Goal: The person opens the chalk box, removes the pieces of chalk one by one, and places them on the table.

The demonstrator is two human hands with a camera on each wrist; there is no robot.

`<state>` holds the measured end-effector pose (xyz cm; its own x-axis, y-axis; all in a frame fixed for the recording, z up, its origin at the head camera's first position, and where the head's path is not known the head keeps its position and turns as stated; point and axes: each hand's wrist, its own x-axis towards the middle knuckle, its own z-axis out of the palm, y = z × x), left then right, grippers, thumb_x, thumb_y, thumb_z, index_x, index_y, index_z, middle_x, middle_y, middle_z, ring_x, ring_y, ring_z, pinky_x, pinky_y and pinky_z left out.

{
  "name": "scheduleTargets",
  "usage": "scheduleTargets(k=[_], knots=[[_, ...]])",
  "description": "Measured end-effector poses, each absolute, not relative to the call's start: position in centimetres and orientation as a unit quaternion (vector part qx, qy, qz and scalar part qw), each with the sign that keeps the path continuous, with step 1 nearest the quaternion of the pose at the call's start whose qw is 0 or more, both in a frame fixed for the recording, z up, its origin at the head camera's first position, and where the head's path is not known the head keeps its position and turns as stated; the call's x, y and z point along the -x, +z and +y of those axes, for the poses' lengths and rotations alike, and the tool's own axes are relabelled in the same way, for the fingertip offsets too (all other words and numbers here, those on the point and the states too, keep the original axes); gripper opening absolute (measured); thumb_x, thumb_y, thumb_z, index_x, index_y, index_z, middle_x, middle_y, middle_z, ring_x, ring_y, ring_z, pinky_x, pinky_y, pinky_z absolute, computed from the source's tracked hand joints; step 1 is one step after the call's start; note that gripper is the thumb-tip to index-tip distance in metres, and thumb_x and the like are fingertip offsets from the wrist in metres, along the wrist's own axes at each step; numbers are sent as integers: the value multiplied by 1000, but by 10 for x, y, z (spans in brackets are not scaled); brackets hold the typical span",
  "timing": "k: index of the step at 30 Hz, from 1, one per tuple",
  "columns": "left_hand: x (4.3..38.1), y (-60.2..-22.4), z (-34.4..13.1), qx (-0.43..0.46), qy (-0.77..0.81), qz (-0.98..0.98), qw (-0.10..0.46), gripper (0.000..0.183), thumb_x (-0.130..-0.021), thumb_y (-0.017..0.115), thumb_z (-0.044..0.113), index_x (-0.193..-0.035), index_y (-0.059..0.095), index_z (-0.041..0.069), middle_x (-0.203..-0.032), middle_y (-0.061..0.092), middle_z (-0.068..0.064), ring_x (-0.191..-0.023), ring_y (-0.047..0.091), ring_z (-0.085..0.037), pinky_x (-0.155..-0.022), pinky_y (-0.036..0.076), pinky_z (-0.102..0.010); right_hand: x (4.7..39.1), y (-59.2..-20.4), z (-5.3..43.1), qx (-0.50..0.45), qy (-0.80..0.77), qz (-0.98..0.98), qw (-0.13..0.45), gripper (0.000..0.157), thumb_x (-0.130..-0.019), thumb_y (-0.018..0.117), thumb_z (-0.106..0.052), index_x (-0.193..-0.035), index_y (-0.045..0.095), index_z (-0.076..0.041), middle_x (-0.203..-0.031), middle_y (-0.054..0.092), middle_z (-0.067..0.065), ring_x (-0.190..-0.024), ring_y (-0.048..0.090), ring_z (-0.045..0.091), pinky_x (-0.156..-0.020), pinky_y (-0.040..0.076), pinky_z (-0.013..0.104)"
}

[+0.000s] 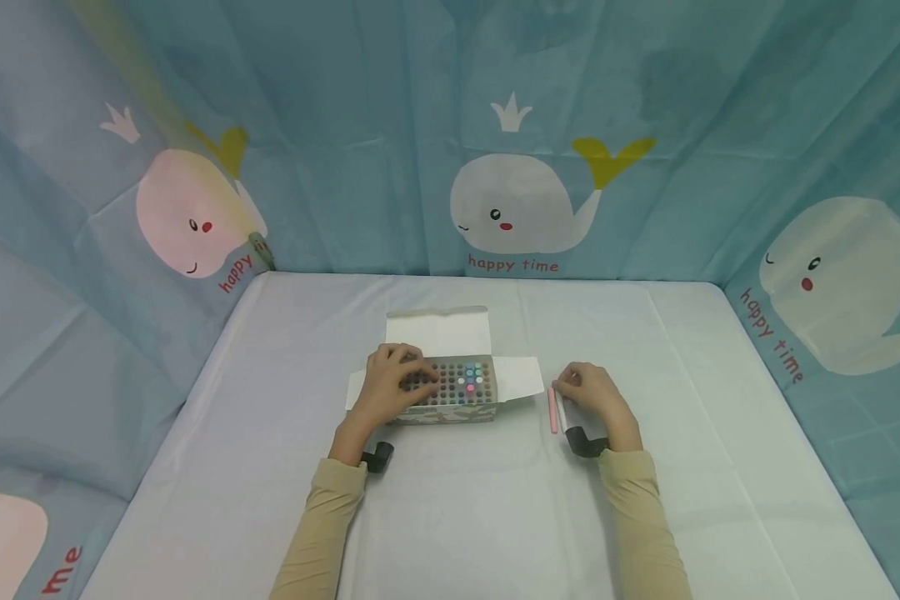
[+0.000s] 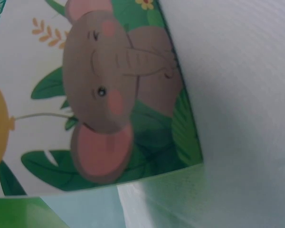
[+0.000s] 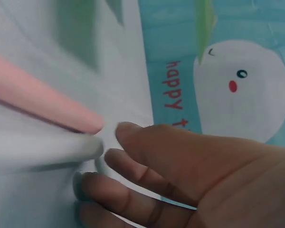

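Note:
A box point(image 1: 450, 414) with a patterned side and its lid flaps folded out stands mid-table. Its top shows rows of round holes with several coloured chalk sticks point(image 1: 471, 375) in them. My left hand point(image 1: 392, 385) rests over the box's left part, thumb and fingers spread above the holes; its fingertips are out of the left wrist view. To the right of the box lie a pink chalk stick point(image 3: 42, 97) and a white chalk stick point(image 3: 47, 149), side by side. My right hand point(image 3: 166, 171) is at their far ends, its fingers loosely bent and a gap between thumb and fingertips.
In the left wrist view a printed elephant panel point(image 2: 104, 71) fills much of the picture. A white flap point(image 1: 517, 377) sticks out toward the chalk sticks. White cloth point(image 1: 480, 517) covers the table, and blue whale-print curtains point(image 1: 375, 208) enclose its back and sides.

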<state>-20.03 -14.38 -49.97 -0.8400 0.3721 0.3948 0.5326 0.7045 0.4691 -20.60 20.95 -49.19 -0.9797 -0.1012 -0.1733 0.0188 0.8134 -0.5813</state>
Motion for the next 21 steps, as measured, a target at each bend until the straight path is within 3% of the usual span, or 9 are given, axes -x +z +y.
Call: scheduleTargets(k=[7,16,21], knots=[[200,-499,-144,244,-294,-915,134,12,-79,72,38,-88,71,30,-110,52,2,-106,38,-23,-101,25,-52,205,-482,203,30,-310,950,24,25,-92,57,-30,-100,65,-7,-96,65,12,-86,60,26,-68,50,38],[200,-500,-144,243,-292,-915,133,12,-79,72,37,-88,71,29,-110,52,2,-106,38,-23,-102,24,-52,201,-468,179,95,-342,931,-83,19,-91,61,-22,-100,65,-6,-100,62,10,-93,58,28,-78,51,44],[199,-499,-144,244,-289,-916,136,12,-79,73,36,-88,70,30,-110,52,1,-106,38,-24,-102,25,-51,197,-464,159,148,-350,920,-99,15,-89,63,-22,-100,65,-10,-102,59,6,-95,55,25,-80,50,41]])
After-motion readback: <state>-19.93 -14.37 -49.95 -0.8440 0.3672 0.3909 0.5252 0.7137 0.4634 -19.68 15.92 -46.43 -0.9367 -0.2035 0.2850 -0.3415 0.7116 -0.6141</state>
